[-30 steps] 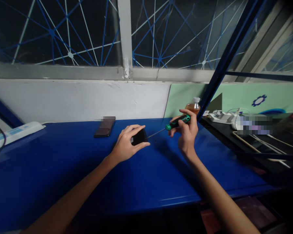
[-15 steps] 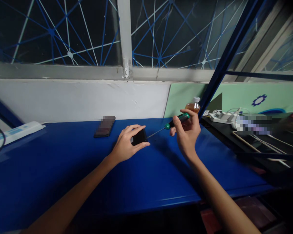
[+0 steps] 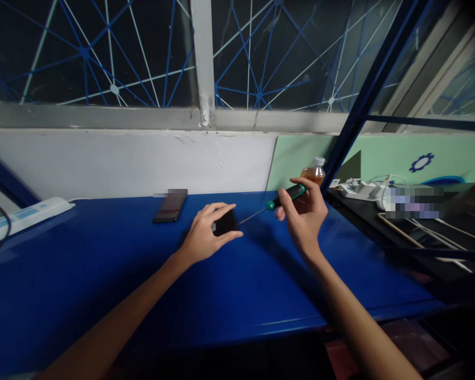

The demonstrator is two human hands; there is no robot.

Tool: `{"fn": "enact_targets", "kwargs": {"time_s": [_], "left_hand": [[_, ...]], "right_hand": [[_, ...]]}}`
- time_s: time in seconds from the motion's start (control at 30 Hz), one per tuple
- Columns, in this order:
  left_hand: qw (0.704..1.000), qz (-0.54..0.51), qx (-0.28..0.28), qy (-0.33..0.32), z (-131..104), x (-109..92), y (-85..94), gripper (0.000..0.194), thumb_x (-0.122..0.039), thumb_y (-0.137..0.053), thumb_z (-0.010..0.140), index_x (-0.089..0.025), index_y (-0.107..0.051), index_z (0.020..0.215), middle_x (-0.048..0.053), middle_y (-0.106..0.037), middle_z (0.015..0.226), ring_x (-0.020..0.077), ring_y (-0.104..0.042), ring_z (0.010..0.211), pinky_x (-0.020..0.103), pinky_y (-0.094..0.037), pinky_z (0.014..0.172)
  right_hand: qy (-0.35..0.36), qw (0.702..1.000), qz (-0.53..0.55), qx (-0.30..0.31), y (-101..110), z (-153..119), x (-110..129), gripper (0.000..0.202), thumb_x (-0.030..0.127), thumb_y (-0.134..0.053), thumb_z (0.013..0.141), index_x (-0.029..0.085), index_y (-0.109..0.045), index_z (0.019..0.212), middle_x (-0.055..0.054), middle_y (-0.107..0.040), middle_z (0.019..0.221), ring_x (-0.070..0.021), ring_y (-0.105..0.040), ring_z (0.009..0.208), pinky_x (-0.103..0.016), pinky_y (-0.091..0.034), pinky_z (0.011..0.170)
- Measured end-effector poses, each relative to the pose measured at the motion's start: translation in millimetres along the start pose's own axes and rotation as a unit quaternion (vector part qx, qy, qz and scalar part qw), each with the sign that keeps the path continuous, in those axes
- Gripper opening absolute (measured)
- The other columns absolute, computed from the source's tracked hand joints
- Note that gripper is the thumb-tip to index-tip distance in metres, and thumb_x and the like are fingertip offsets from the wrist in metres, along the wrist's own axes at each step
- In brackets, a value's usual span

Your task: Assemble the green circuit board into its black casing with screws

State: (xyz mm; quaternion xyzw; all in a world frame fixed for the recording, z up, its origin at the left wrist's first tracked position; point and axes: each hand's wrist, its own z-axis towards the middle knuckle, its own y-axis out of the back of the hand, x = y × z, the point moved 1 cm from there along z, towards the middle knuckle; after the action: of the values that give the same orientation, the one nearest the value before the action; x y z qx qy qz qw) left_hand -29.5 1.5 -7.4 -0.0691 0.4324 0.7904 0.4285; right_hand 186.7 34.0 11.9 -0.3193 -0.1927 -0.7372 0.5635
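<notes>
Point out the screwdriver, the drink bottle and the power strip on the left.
Screwdriver [image 3: 287,197]: head view, on its handle.
Drink bottle [image 3: 319,161]: head view, on its cap.
Power strip [image 3: 43,210]: head view, on its body.

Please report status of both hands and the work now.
Left hand gripping small black box-like object. Right hand holding green-and-black screwdriver, tip at object's right end. Nothing visible blocking between them.
</notes>
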Motion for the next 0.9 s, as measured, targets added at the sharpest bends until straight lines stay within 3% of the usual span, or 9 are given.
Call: {"fn": "enact_targets", "kwargs": {"time_s": [0.2,0.4,0.63,0.77,0.9], "left_hand": [[1.0,0.009,0.006,0.006,-0.4,1.5,-0.1,0.056,-0.045,-0.071,0.077,-0.025,-0.057,0.128,0.011,-0.059,0.122,0.0289,-0.055,0.112,0.05,-0.046,0.096],[1.0,-0.002,0.001,-0.004,0.1,1.3,-0.3,0.056,-0.044,-0.072,0.077,-0.025,-0.057,0.127,0.011,-0.06,0.121,0.0286,-0.057,0.111,0.05,-0.047,0.096],[1.0,-0.001,0.003,0.003,0.3,0.0,0.7,0.056,-0.043,-0.072,0.076,-0.026,-0.058,0.127,0.011,-0.06,0.121,0.0298,-0.056,0.111,0.051,-0.046,0.096],[1.0,0.001,0.01,0.007,0.2,-0.6,1.3,0.056,-0.044,-0.072,0.077,-0.025,-0.057,0.128,0.011,-0.059,0.122,0.0294,-0.055,0.112,0.05,-0.046,0.096],[1.0,0.003,0.005,0.003,-0.1,0.3,0.6,0.056,-0.044,-0.072,0.077,-0.025,-0.057,0.128,0.01,-0.059,0.121,0.0287,-0.055,0.112,0.049,-0.046,0.096]], "right_hand": [[-0.015,1.0,-0.019,0.007,0.8,0.0,-2.8,0.028,0.035,-0.065,0.083,0.023,-0.055,0.105,0.008,-0.05,0.058,-0.0087,-0.049,0.037,-0.023,-0.039,0.036],[-0.025,0.997,0.058,0.051,1.2,0.2,-9.2,0.03,0.037,-0.056,0.087,0.023,-0.048,0.113,0.005,-0.057,0.068,-0.009,-0.054,0.041,-0.022,-0.042,0.038],[-0.03,0.998,0.046,0.035,-0.9,0.1,-4.8,0.029,0.035,-0.06,0.086,0.023,-0.049,0.11,0.01,-0.046,0.052,-0.0098,-0.051,0.035,-0.023,-0.042,0.039],[-0.037,0.999,0.033,0.016,-1.2,0.2,-1.3,0.03,0.035,-0.066,0.082,0.023,-0.052,0.105,0.009,-0.048,0.055,-0.0094,-0.051,0.035,-0.024,-0.041,0.037],[-0.038,0.997,0.059,0.043,0.3,0.5,-2.0,0.026,0.036,-0.059,0.087,0.023,-0.05,0.107,0.008,-0.05,0.055,-0.0107,-0.052,0.038,-0.025,-0.043,0.039]]}}
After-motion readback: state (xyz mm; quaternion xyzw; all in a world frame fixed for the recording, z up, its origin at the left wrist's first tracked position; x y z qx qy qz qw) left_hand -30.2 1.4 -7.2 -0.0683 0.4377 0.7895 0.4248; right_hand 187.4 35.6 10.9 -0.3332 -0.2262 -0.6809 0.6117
